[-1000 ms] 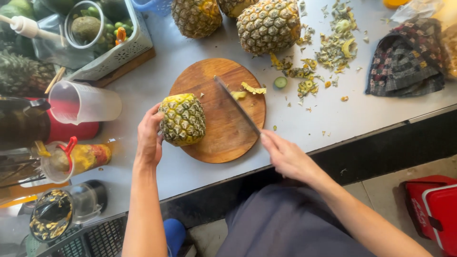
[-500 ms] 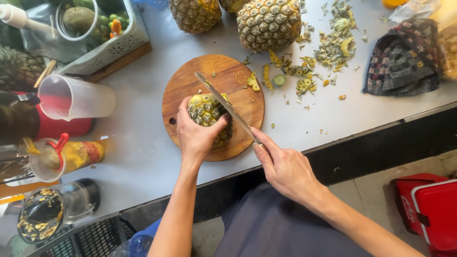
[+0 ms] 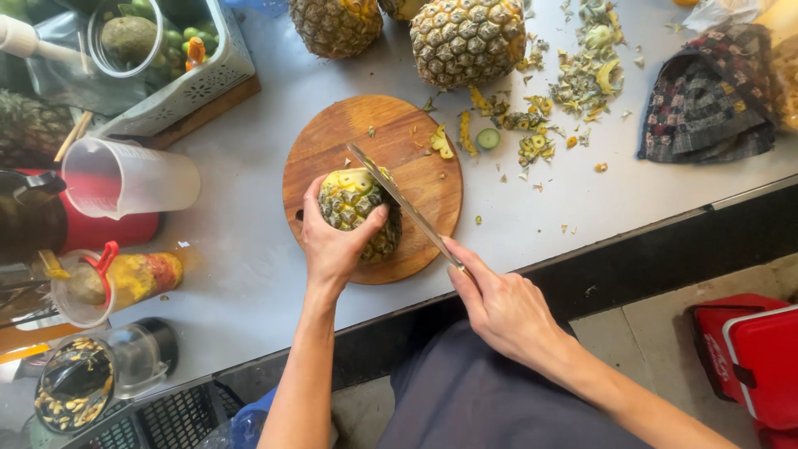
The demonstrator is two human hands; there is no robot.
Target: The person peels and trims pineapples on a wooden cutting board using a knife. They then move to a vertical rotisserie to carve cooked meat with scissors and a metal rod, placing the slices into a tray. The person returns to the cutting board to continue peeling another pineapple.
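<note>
a rough green-yellow pineapple [image 3: 359, 211] is gripped by the left hand [image 3: 334, 243] on the round wooden cutting board [image 3: 332, 150], cut end pointing up-left. a long steel knife [image 3: 399, 204], clasped by the right hand [image 3: 499, 306], is laid diagonally against it.

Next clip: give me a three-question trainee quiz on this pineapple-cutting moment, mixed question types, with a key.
1. True or false: the left hand grips the pineapple on the round wooden cutting board.
2. What does the right hand hold? A) a spoon B) a knife C) a cloth
3. Fill in: the knife blade lies against the pineapple's ____ side, as the camera sees it.

Key:
1. True.
2. B.
3. Right; the blade runs diagonally along that flank, where peel is already partly cut away.
</note>
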